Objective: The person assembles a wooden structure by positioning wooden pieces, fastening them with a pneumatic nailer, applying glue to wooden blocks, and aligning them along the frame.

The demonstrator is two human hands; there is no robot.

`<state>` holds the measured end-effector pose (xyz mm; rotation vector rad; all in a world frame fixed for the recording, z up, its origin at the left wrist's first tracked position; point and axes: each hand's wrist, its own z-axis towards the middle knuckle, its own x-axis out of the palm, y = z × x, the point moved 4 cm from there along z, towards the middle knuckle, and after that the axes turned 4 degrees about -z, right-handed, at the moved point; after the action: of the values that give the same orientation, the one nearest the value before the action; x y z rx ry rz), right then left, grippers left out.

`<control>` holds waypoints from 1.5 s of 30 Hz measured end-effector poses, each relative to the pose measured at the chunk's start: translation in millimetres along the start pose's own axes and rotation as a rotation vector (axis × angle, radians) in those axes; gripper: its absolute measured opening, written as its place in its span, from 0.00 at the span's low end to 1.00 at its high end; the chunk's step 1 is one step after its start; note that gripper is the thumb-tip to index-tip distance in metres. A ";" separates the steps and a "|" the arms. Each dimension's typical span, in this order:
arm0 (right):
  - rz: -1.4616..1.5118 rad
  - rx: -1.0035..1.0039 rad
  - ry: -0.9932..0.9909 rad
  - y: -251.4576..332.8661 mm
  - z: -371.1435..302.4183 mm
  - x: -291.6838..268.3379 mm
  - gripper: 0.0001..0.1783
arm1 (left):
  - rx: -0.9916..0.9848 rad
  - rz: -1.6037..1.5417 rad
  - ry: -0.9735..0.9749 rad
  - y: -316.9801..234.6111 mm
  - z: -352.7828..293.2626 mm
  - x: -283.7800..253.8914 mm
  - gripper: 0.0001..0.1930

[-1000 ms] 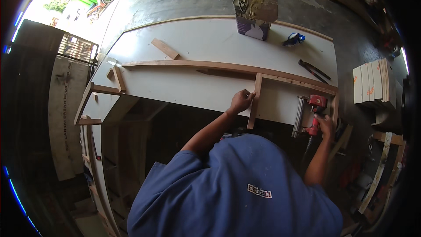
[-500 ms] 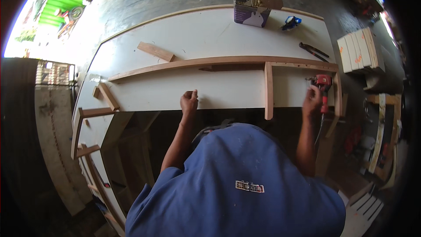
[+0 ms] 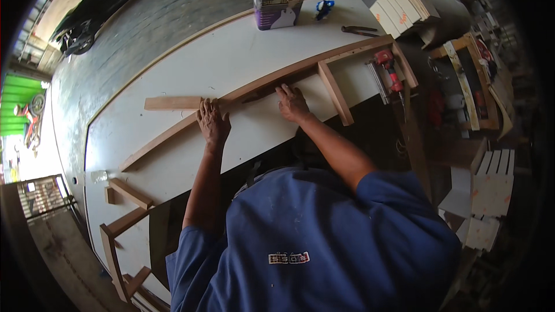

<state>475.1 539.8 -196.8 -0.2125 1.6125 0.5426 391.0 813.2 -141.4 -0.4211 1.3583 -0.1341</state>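
Wooden rail (image 3: 277,78) crosses the white worktop (image 3: 191,69) mid-frame; left hand (image 3: 213,121) and right hand (image 3: 292,103) press it, fingers flat, grasping nothing.

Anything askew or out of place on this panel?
One short loose board lies apart from the long rail, at an angle to it, by the left hand. The right hand rests on the rail. Nothing spilled or broken.

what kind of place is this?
Likely a woodworking shop: a large white panel edged with wooden strips, a red nail gun lying on it, stacked cut boards nearby, bare concrete floor.
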 end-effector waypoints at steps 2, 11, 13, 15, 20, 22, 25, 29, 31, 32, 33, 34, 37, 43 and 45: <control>-0.016 0.001 0.028 9.5 -6.2 1.2 0.33 | 0.007 0.003 0.074 15.3 7.9 11.0 0.30; -0.006 -0.168 0.219 95.4 -52.5 9.2 0.38 | 0.101 0.022 0.076 22.9 28.6 16.4 0.11; 0.064 -0.213 0.244 119.5 -61.8 13.5 0.38 | 0.072 0.013 0.131 23.6 30.8 16.9 0.12; 0.148 -0.269 0.204 119.8 -60.4 12.7 0.37 | 0.076 0.012 0.141 17.2 35.1 16.7 0.13; 0.397 -0.119 -0.124 65.9 -41.6 -23.7 0.28 | 0.059 -0.014 0.177 27.1 32.1 10.6 0.15; 0.315 0.010 -0.349 12.8 -37.7 -43.5 0.26 | 0.080 0.019 0.086 32.4 25.0 3.6 0.17; 0.102 0.263 -0.434 -67.4 -45.7 -70.3 0.28 | 0.050 0.029 0.037 42.4 12.8 -1.8 0.22; -0.029 0.463 -0.445 -142.4 -65.9 -86.0 0.25 | -0.029 0.046 0.017 46.4 4.3 -1.4 0.30; 0.134 0.455 -0.267 -167.6 -68.5 -66.9 0.25 | -0.060 0.034 0.015 38.0 4.9 -2.5 0.27; 0.143 0.451 -0.262 -171.2 -65.1 -62.3 0.25 | -0.065 0.043 0.017 35.5 5.8 -3.2 0.27; 0.105 0.424 -0.279 -171.7 -59.7 -57.8 0.23 | -0.099 0.018 0.045 35.0 7.8 -3.2 0.26; 0.071 0.381 -0.290 -168.5 -52.5 -54.8 0.20 | -0.150 -0.004 0.069 36.8 4.3 -4.7 0.25; 0.074 0.289 -0.398 -163.6 -54.1 -51.0 0.19 | -0.167 -0.153 0.029 28.3 -7.3 -7.3 0.25; 0.185 0.387 0.016 -180.9 -53.1 -76.8 0.42 | -0.340 -0.097 -0.083 23.7 -22.0 2.4 0.40; 0.234 0.414 -0.089 -195.3 -56.8 -79.9 0.38 | -0.437 -0.093 -0.175 23.4 -31.5 -0.7 0.39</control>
<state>522.0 329.6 -159.7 0.3083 1.6336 0.3771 357.0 828.1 -154.1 -0.8439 1.1918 0.1252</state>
